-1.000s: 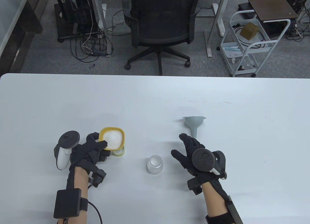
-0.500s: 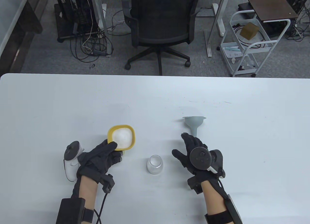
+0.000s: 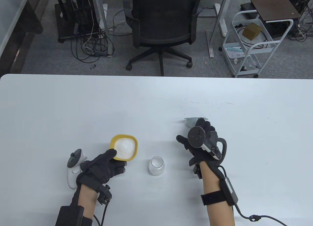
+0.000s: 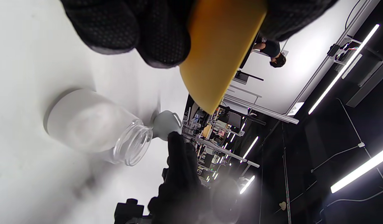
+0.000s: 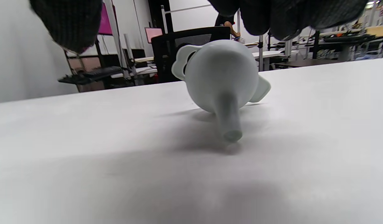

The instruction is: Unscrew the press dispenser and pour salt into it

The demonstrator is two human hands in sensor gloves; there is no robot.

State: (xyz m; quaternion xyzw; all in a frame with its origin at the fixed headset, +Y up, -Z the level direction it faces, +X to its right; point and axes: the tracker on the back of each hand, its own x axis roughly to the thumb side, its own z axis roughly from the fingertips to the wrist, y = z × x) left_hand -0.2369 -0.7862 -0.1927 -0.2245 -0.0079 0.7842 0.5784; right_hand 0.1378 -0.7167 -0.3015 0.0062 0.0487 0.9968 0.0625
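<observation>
While my left hand [image 3: 102, 166] grips the yellow bowl [image 3: 124, 147] by its near-left rim, thumb on top and the other fingers [image 4: 141, 31] curled under it, the salt [image 3: 125, 145] sits heaped white inside. Bowl is lifted a bit off the counter [image 3: 73, 108], in the front-left part, just left of the jar. In the left wrist view the bowl's yellow underside fills the top, w/ my fingers wrapped round it.

The open glass jar [image 3: 156, 165] stands upright near the counter's front edge, about mid-width, btwn my two hands, touching neither. Mouth is open, no cap on it; glass looks frosted or whitish, so can't tell how much is inside.

My right hand [image 3: 201, 143] is over the grey funnel [image 5: 222, 81], right of centre, farther from the front edge than the jar. Funnel lies on its side, spout toward me, wide rim toward the far edge. In the right wrist view my fingers [image 5: 67, 21] hang spread above it, thumb off to one side, not touching it, so that hand holds nothing. From above only the funnel's rim shows past my hand.
</observation>
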